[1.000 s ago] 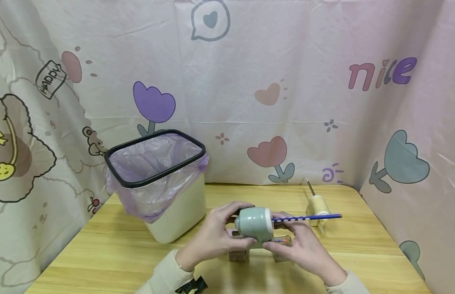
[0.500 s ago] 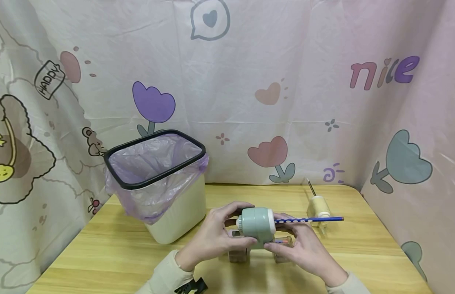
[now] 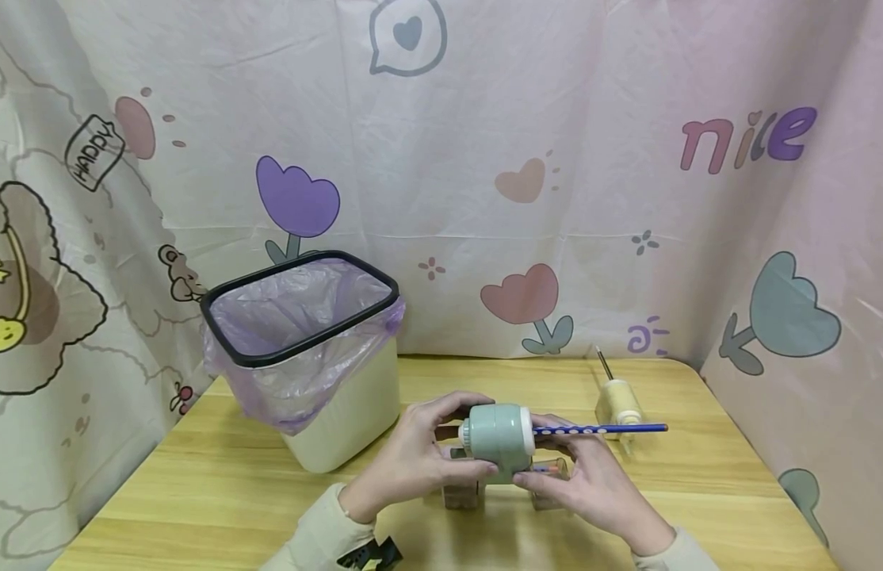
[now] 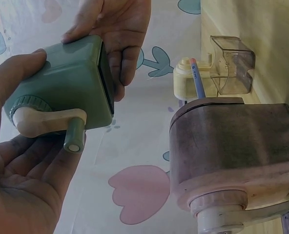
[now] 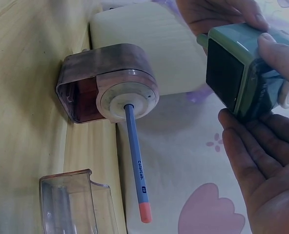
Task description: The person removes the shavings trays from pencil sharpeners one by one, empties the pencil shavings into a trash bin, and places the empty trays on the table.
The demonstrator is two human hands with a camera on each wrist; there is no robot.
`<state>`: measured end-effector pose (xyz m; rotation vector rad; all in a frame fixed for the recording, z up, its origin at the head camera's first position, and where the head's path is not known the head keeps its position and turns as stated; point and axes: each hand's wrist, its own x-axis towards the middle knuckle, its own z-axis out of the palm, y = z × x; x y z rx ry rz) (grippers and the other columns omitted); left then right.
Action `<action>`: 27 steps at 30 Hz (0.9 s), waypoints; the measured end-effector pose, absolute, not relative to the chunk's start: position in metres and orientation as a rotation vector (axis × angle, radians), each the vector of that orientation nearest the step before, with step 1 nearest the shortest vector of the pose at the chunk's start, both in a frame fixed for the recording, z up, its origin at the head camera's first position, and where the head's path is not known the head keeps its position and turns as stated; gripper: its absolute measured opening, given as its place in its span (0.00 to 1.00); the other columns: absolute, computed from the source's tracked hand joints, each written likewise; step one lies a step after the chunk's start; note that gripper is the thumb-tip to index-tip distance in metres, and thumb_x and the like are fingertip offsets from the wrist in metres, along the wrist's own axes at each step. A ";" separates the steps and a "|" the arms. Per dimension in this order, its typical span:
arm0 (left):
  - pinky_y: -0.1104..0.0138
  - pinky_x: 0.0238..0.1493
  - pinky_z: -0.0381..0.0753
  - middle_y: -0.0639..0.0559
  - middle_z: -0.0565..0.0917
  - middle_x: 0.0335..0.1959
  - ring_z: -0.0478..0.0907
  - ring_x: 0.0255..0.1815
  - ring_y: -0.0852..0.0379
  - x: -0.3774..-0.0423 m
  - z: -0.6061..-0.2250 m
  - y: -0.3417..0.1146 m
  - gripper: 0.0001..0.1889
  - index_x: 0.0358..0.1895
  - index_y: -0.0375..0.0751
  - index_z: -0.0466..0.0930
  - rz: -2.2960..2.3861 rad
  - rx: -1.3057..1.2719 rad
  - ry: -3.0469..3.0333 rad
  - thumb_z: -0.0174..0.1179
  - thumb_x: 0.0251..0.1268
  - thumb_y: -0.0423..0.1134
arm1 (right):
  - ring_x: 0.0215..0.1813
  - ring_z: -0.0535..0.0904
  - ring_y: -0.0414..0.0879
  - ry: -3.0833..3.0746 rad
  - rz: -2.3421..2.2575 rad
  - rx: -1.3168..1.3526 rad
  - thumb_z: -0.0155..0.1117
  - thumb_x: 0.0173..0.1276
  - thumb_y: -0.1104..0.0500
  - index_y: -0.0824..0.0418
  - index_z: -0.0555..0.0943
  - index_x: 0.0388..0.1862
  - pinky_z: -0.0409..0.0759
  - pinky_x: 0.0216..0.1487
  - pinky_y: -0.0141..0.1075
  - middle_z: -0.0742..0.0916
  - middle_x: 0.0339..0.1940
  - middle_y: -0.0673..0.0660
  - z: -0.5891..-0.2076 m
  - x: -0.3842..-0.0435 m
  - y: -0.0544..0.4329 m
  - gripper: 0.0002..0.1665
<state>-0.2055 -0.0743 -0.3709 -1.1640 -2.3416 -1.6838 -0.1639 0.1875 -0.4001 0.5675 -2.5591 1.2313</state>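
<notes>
1. Head view: the green sharpener (image 3: 500, 436) is raised above the tabletop (image 3: 235, 507), between the left hand (image 3: 423, 460) and the right hand (image 3: 598, 488). Both grips are closed on its body. A blue pencil (image 3: 600, 429) juts from its white end, long axis nearly level and pointing to the person's right, so it lies on the right hand's side; that hand is nearer. A waste bin (image 3: 352, 420) stands farther back on the left; its purple liner (image 3: 292, 313) shows, the bottom does not. A cream sharpener (image 3: 618, 400) stands at far right, holding a thin stick (image 3: 604, 365).
2. Left wrist view: the crank (image 4: 49, 119) faces the left hand, whose thumb rests on the green body. The blue pencil is hidden here. Well apart, a brown sharpener (image 4: 232, 146) holds a second pencil (image 4: 198, 82).
3. Right wrist view: the right thumb presses one side, fingers lying along the opposite one. The brown sharpener's drawer slot (image 5: 87, 100) gapes; a clear drawer (image 5: 56, 204) stands apart from it. Whether shavings lie inside, I cannot tell.
</notes>
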 end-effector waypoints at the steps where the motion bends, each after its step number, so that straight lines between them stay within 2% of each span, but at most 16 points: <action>1: 0.67 0.60 0.88 0.53 0.89 0.60 0.88 0.54 0.58 -0.206 -0.371 -0.074 0.34 0.65 0.53 0.82 -1.688 -1.161 -2.344 0.85 0.53 0.40 | 0.57 0.88 0.39 -2.559 1.229 0.567 0.83 0.62 0.43 0.45 0.83 0.68 0.85 0.63 0.43 0.91 0.57 0.42 -0.400 -0.164 0.188 0.35; 9: 0.67 0.60 0.88 0.56 0.88 0.59 0.88 0.54 0.58 -0.205 -0.371 -0.075 0.34 0.64 0.55 0.83 -1.715 -1.146 -2.363 0.86 0.52 0.40 | 0.58 0.88 0.41 -2.571 1.223 0.569 0.83 0.62 0.42 0.44 0.83 0.68 0.86 0.62 0.43 0.91 0.58 0.43 -0.400 -0.164 0.188 0.36; 22: 0.67 0.60 0.88 0.55 0.89 0.59 0.88 0.54 0.58 -0.207 -0.373 -0.075 0.34 0.65 0.54 0.83 -1.700 -1.162 -2.364 0.86 0.52 0.41 | 0.59 0.88 0.43 -2.593 1.181 0.556 0.83 0.61 0.40 0.43 0.83 0.69 0.85 0.63 0.45 0.91 0.60 0.43 -0.398 -0.163 0.188 0.37; 27: 0.67 0.60 0.88 0.55 0.89 0.60 0.88 0.54 0.58 -0.206 -0.371 -0.074 0.34 0.65 0.53 0.83 -1.719 -1.145 -2.362 0.85 0.52 0.40 | 0.60 0.89 0.48 -2.599 1.206 0.521 0.83 0.60 0.40 0.45 0.83 0.68 0.87 0.61 0.45 0.92 0.59 0.46 -0.397 -0.162 0.188 0.38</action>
